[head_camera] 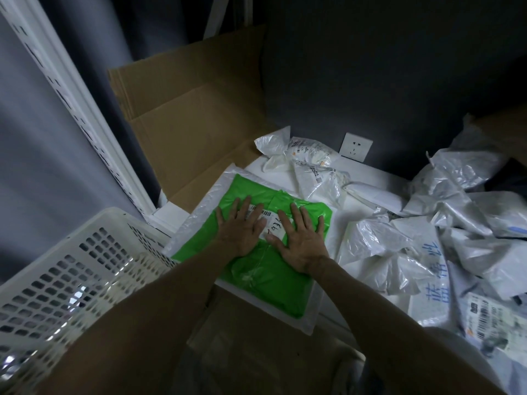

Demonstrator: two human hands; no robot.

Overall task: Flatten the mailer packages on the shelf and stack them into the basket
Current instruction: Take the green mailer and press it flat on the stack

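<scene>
- Here, a white shelf surface (339, 220) carries everything, set against a dark grey wall.
- A large sheet of flattened brown cardboard (194, 115) leans at the back left, with its lower flap lying on the shelf.
- A heap of crumpled white plastic mailer bags (445, 223) fills the right side, some with printed labels and blue handwriting.
- A white perforated plastic basket (71, 269) sits at the lower left, just beside the shelf's front corner.
- A flat green plastic mailer (273, 280) lies on top of a slightly larger flat white mailer (205, 201), near the front edge of the shelf, between the basket and the heap.
- The left hand (242, 226) presses palm-down on the green mailer, its fingers (246, 205) straight and spread, gripping nothing.
- The right hand (302, 240) lies flat just beside it, its fingers (296, 215) likewise spread and holding nothing.
- A white shipping label (271, 223) with a barcode shows between the two hands, partly covered by both.
- A small white wall socket (356, 146) sits on the wall behind the bags.
</scene>
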